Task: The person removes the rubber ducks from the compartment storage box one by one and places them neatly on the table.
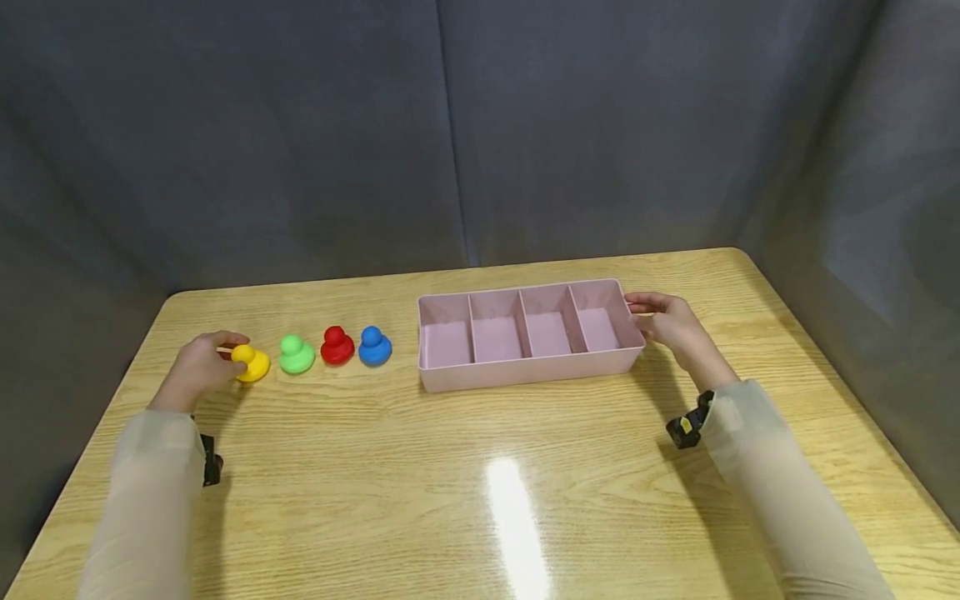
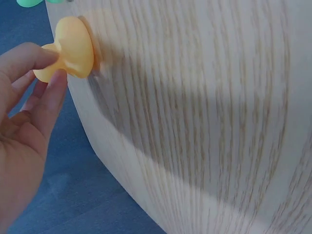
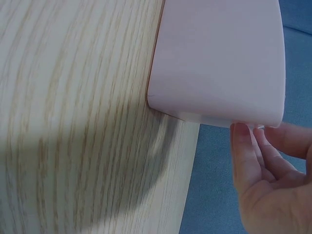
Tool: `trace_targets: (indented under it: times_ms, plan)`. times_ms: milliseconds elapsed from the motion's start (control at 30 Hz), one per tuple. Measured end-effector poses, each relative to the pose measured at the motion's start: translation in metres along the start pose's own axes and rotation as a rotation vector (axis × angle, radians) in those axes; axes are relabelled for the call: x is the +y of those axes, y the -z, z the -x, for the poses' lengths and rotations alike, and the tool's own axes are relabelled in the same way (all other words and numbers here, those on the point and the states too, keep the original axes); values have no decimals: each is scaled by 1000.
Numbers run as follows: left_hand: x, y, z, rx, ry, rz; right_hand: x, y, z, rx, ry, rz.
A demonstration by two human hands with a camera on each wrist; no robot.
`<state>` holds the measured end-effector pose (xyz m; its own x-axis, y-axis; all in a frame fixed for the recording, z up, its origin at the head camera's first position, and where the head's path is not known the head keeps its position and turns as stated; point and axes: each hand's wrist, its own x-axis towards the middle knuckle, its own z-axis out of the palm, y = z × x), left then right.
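My left hand (image 1: 228,354) pinches a small yellow duck (image 1: 252,363) at the left end of a row on the wooden table. In the left wrist view the thumb and fingers (image 2: 46,58) close on the yellow duck (image 2: 72,48), which still sits on the tabletop. Green (image 1: 296,355), red (image 1: 337,347) and blue (image 1: 374,347) ducks stand to its right. My right hand (image 1: 647,310) rests at the right end of a pink divided tray (image 1: 525,377). Its fairly straight fingers (image 3: 242,146) touch the tray's end wall (image 3: 219,63). The tray's several compartments are empty.
The wooden table (image 1: 480,475) has rounded corners, and grey fabric walls surround it. A glare spot lies on the near middle of the top. A sliver of the green duck (image 2: 29,2) shows at the top edge of the left wrist view.
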<state>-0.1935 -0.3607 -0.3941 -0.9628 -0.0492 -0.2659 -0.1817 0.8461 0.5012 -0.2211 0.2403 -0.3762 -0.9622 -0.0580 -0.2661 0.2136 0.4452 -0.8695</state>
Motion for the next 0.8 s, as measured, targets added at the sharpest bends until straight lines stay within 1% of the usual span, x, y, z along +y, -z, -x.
trace_targets:
  times_ms: [133,467,700,800]
  plan:
    - [1,-1,0,21,1,-18,-1,0,1,-4,-7,11]
    - [5,-4,-1,65,-56,-39,0,1,1,-12,-25,15]
    - [9,-4,-1,69,-31,-26,0,1,1,-9,-23,14]
    - [10,-4,0,71,-34,-31,0,1,1,-9,-16,12]
